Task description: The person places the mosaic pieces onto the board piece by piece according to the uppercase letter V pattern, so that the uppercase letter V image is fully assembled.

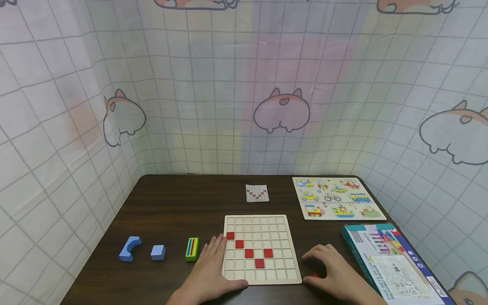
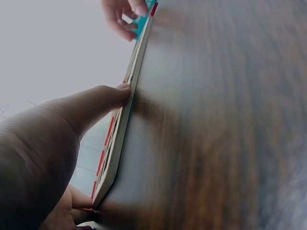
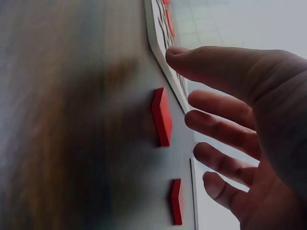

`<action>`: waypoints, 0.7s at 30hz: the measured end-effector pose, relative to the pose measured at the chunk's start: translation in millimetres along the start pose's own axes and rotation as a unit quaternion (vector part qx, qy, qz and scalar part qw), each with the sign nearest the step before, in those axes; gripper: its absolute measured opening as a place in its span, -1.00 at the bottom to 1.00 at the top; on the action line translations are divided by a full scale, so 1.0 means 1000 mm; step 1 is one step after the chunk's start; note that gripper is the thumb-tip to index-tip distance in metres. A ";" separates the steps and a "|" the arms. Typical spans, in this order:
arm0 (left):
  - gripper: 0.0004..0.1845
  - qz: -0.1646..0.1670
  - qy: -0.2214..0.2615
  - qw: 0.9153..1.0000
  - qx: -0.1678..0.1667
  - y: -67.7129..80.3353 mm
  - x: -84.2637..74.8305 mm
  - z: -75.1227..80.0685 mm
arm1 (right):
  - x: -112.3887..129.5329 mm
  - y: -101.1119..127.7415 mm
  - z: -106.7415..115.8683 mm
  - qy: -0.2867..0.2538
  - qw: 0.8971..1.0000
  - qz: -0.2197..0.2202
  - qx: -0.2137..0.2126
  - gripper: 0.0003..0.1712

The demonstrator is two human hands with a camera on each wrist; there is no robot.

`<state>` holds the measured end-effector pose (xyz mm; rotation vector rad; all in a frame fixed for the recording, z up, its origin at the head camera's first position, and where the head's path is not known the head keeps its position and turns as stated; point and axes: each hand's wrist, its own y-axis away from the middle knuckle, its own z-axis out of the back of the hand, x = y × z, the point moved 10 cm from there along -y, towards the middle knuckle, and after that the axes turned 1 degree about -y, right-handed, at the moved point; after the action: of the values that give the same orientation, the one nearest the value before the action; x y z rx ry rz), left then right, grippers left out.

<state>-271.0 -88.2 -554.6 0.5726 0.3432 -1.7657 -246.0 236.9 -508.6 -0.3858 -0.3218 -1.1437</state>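
Note:
A pale wooden grid board (image 1: 277, 273) lies on the table, with several red square tiles (image 1: 259, 263) in its cells. My left hand (image 1: 207, 273) rests at its near left corner, fingers straight along the left side and thumb on the front edge. Beyond the near right corner is my right hand (image 1: 329, 271), fingers loosely bent and apart, holding nothing. Beneath it, partly hidden in the head view, lies a loose red tile (image 1: 315, 275). The right wrist view shows two loose tiles on the table, a nearer red tile (image 3: 163, 117) and a smaller-looking one (image 3: 177, 202).
Behind the board lies a small pattern card (image 1: 257, 193). A vehicle picture board (image 1: 335, 199) and a teal-edged box (image 1: 396, 262) occupy the right side. To the left are a blue arch block (image 1: 130, 249), a blue cube (image 1: 158, 252) and a green block with coloured stripes (image 1: 192, 249).

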 end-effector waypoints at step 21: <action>0.60 0.000 0.003 1.000 -0.001 0.000 0.000 0.001 | -0.024 0.022 -0.001 -0.001 0.999 -0.041 0.014 -0.63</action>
<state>-271.3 -88.0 -553.9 0.5764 0.3480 -1.7634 -234.7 264.1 -523.5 -0.3522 -0.3586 -1.2186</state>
